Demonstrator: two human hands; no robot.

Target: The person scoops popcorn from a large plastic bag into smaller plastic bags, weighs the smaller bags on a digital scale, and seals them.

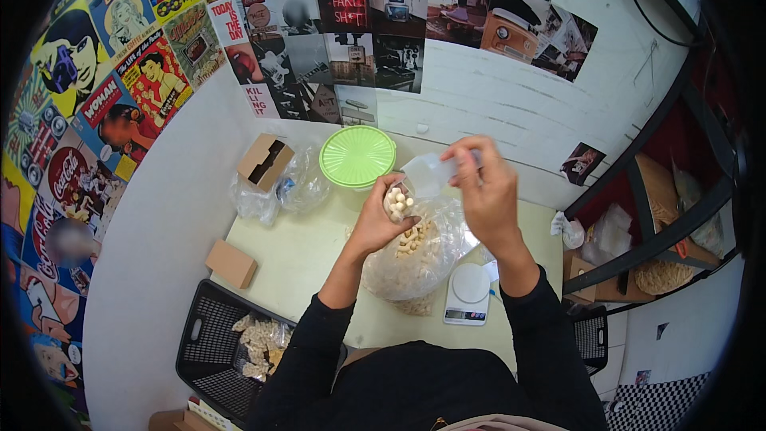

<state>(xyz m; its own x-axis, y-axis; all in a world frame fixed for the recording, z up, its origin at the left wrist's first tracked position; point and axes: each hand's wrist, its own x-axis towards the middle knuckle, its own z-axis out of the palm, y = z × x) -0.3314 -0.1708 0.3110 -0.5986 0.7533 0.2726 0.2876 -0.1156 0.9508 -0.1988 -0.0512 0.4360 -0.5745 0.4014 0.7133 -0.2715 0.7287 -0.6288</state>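
Note:
My left hand [383,215] holds a small clear plastic bag [400,203] of pale, short stick-shaped snacks, its mouth turned up. Raised to its right, my right hand [483,185] grips a translucent plastic scoop or cup [428,173], whose wide end is close to the small bag's mouth; blur hides its exact shape. Below both hands a large clear plastic bag [413,269] of the same pale snacks stands open on the table. A white digital kitchen scale [470,287] lies right of that bag, with nothing on its round plate.
A round container with a green lid [358,155] stands behind the hands. Cardboard boxes [265,161] [231,263] and crumpled plastic bags [304,185] are at the left. A black plastic basket [209,341] with filled bags is at the near left, a shelf rack [640,245] at the right.

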